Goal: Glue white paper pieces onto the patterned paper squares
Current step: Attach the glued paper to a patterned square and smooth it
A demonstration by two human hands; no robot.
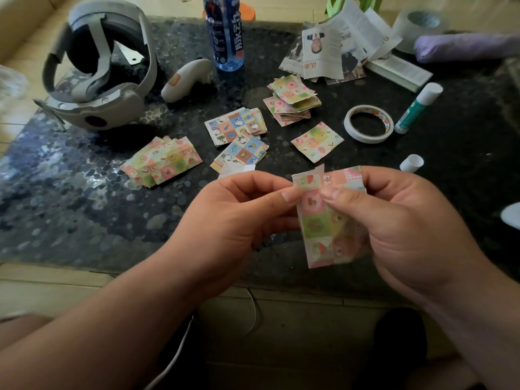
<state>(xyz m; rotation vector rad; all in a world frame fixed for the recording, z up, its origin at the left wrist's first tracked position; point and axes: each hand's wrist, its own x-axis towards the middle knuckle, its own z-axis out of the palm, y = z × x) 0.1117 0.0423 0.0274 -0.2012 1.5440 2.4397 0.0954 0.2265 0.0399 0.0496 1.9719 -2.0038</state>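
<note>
Both hands hold a small stack of patterned paper squares (326,220) above the near edge of the dark table (84,192). My left hand (239,218) pinches the stack's top left corner. My right hand (399,226) grips its right side, thumb pressed on the front. Other patterned squares lie on the table: a pink-green pile (163,161), blue cartoon piles (239,136), a folded stack (292,99) and a single square (317,141). A white paper piece (235,169) lies just beyond my left hand. A green-and-white glue stick (416,109) lies at the right.
A roll of white tape (368,123), a small white cap (411,163), a blue bottle (225,32), a grey headset (98,68), a white controller (187,78), cut newspaper (337,43), a large tape roll (419,26) and a purple bundle (464,46) crowd the table's far half.
</note>
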